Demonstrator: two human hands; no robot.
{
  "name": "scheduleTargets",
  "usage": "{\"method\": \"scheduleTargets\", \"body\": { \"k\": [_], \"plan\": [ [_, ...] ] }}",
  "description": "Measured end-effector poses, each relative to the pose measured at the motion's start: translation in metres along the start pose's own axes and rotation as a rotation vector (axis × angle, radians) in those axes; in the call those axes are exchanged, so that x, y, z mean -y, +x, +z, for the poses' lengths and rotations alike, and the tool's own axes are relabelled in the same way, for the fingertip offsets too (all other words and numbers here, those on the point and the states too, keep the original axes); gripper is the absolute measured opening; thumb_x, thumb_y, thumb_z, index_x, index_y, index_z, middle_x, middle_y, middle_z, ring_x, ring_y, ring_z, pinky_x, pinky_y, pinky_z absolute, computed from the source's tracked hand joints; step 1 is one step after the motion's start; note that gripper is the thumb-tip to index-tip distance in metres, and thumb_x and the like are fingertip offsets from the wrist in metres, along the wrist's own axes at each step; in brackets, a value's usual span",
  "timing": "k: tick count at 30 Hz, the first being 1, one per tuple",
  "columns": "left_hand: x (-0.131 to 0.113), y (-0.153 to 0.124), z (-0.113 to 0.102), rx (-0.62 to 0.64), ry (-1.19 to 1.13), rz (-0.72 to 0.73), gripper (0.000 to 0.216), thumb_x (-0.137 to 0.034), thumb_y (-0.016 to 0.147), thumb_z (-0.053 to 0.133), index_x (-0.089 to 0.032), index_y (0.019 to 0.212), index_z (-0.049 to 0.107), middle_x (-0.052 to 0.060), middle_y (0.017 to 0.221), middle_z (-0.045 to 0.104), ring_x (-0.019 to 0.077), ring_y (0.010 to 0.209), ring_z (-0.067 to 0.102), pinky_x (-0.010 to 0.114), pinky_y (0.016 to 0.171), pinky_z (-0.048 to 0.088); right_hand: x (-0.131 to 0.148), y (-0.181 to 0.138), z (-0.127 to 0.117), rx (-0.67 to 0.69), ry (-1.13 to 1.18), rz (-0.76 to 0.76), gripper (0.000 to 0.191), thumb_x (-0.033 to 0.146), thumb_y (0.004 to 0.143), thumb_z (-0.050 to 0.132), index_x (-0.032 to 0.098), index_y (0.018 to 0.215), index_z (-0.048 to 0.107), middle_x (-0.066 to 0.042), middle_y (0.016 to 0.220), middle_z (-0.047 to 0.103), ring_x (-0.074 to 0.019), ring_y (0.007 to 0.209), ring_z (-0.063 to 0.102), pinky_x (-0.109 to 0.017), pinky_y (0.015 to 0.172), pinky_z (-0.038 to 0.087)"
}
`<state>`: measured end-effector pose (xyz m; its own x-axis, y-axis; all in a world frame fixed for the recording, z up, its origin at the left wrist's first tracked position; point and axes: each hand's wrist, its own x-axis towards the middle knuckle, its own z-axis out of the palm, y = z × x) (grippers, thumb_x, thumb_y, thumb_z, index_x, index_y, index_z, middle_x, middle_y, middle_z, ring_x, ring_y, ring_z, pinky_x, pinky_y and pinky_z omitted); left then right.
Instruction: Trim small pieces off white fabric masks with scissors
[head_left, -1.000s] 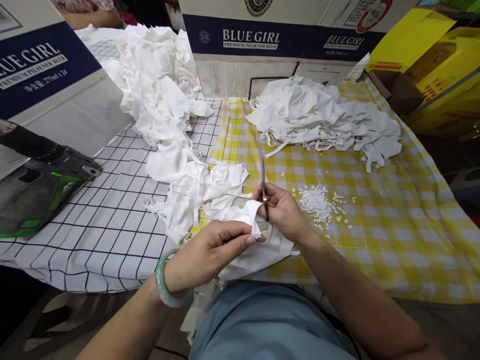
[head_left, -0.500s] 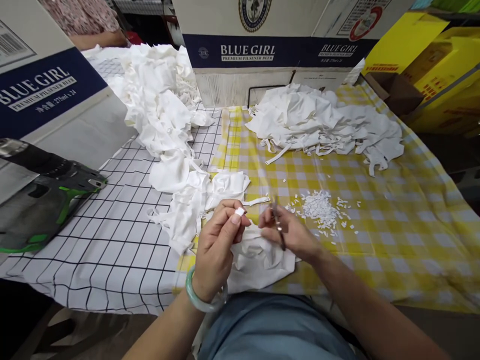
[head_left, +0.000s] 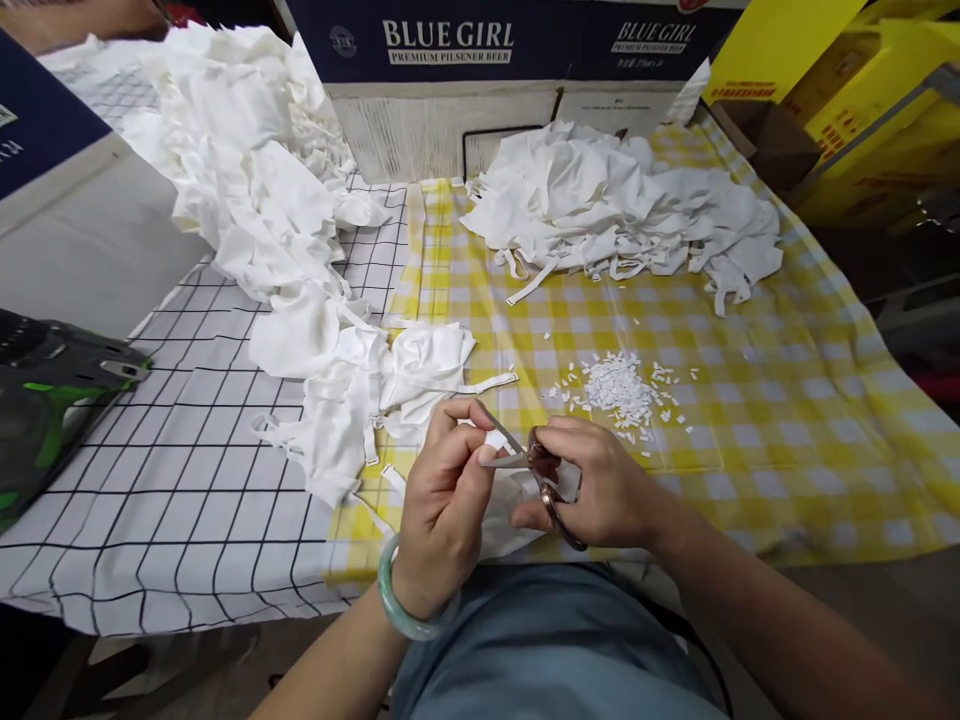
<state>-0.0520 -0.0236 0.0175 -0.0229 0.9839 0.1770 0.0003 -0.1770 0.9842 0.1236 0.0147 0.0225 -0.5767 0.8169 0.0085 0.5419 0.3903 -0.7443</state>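
My left hand (head_left: pixel 448 490) is closed, pinching a white strap end between thumb and fingers. From it a white garment (head_left: pixel 514 515) hangs toward my lap, partly hidden by both hands. My right hand (head_left: pixel 611 485) grips a pair of scissors (head_left: pixel 551 505) by the handles. The blades are spread on either side of the white strap end, right at the left fingertips. To the left lie more white garments with thin straps (head_left: pixel 337 430). A small heap of cut white snippets (head_left: pixel 619 388) lies beyond my right hand.
A pile of white garments (head_left: pixel 615 205) lies at the back right, another (head_left: pixel 262 190) at the back left. Beer cartons (head_left: pixel 420 130) stand behind. At the left edge is a power drill (head_left: pixel 67 390). Yellow packages (head_left: pixel 885 130) are at the far right.
My right hand has moved in to the left hand, and the scissors have opened with their blades around the strap end. The view has shifted, so the table appears higher and further left.
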Motion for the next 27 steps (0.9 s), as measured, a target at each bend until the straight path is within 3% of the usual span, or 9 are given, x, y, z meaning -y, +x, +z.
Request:
{"method": "scheduleTargets", "body": {
  "k": [15,27],
  "plan": [
    [0.0009,0.0011,0.0011,0.045,0.076,0.020,0.026,-0.019,0.096,0.045,-0.019,0.071,0.052,0.006,0.091,0.044,0.0215,0.101,0.043,0.035,0.087,0.040,-0.0021,0.0019,0.0010,-0.004,0.040,-0.013,0.050,0.059,0.071,0.074,0.021,0.061,0.045,0.002,0.058,0.054,-0.0130,0.057,0.045,-0.028,0.059,0.033],
    [0.0044,-0.0002,0.0022,0.055,0.067,0.010,0.023,-0.022,0.097,0.045,-0.021,0.079,0.060,0.007,0.090,0.046,0.0230,0.103,0.043,0.036,0.089,0.040,-0.0015,0.0012,0.0001,-0.018,0.067,0.000,0.047,0.054,0.072,0.076,0.020,0.059,0.046,0.002,0.055,0.055,-0.0117,0.054,0.045,-0.027,0.058,0.032]
  ]
}}
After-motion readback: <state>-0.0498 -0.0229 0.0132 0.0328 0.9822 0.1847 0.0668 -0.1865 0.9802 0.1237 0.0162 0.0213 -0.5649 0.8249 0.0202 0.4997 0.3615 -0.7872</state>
